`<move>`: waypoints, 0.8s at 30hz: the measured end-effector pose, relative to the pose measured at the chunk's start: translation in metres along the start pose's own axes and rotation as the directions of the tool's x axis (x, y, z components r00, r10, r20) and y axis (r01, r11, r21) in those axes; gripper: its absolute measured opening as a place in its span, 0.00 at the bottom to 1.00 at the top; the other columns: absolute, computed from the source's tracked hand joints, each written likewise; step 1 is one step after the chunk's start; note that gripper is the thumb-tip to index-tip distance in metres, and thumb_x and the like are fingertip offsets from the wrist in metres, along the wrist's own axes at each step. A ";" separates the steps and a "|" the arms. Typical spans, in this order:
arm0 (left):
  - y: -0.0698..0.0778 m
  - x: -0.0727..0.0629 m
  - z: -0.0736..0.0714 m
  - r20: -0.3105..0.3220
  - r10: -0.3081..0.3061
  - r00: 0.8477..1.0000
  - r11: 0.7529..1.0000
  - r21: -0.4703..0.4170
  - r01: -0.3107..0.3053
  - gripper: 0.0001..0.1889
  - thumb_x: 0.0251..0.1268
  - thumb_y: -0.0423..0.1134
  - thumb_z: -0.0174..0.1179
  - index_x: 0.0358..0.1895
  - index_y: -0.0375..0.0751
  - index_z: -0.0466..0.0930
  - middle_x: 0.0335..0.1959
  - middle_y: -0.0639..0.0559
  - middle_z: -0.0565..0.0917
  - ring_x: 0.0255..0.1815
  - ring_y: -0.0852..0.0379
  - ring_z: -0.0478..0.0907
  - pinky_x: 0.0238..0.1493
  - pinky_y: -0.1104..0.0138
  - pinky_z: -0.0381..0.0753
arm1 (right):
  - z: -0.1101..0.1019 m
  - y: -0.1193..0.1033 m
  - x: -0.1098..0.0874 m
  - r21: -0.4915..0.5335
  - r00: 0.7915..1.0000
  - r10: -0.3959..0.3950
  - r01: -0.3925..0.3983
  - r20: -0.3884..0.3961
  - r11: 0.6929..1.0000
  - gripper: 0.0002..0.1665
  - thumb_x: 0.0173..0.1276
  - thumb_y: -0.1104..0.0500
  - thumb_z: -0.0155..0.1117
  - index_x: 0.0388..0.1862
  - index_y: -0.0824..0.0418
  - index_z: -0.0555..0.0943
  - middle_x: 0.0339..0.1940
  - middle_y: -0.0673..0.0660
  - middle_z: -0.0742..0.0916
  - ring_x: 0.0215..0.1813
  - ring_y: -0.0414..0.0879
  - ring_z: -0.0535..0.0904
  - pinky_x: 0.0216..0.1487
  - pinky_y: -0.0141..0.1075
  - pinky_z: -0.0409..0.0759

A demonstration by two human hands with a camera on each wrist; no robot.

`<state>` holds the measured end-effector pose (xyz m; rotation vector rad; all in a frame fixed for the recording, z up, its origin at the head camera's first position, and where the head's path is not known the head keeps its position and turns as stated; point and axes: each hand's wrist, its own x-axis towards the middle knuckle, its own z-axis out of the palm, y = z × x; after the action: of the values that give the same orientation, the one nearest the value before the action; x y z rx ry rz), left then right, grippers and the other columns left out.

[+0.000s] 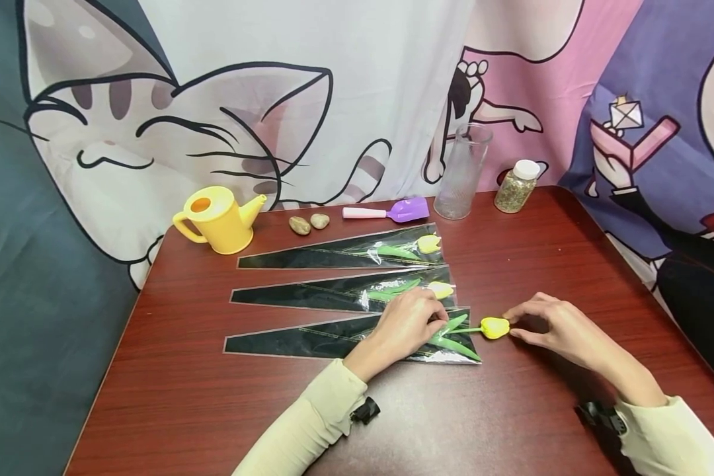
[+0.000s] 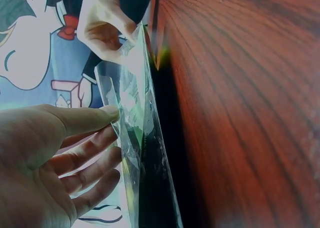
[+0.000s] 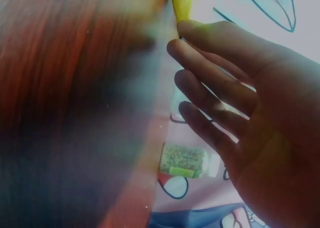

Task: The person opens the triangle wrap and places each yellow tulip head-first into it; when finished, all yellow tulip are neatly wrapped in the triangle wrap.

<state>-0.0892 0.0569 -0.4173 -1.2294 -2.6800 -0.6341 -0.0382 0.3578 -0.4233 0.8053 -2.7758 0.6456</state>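
A yellow artificial tulip [image 1: 495, 328] lies with its bloom past the wide end of the nearest black-backed clear flower sleeve [image 1: 309, 338]. Its green leaves [image 1: 461, 345] are at the sleeve's mouth. My right hand [image 1: 562, 330] pinches the bloom's tip between thumb and forefinger; the right wrist view shows the yellow petals [image 3: 182, 3] at those fingertips. With thumb and forefinger my left hand [image 1: 407, 320] pinches the sleeve's clear film [image 2: 131, 95], which stands lifted from the black backing in the left wrist view. The tulip's lower stem is hidden under the left hand.
Two more sleeves, the middle one [image 1: 309, 295] and the far one [image 1: 309, 256], each hold a yellow tulip. Along the back stand a yellow watering can [image 1: 229, 225], two stones [image 1: 300, 225], a purple scoop [image 1: 409, 210], a glass vase [image 1: 459, 178] and a jar [image 1: 516, 190].
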 end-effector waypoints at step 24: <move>0.000 -0.001 -0.004 0.003 -0.007 1.000 1.000 0.019 0.007 0.03 0.63 0.46 0.66 0.33 0.58 0.88 0.33 0.65 0.80 0.43 0.65 0.77 0.39 0.72 0.76 | 0.015 -0.017 0.017 0.211 0.998 -0.059 0.059 -0.005 0.976 0.19 0.52 0.63 0.80 0.39 0.43 0.86 0.33 0.37 0.83 0.33 0.33 0.78 0.31 0.25 0.73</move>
<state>-0.0888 0.0543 -0.4143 -1.2185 -2.6877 -0.6063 -0.0442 0.3302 -0.4260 0.9245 -2.7034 0.9413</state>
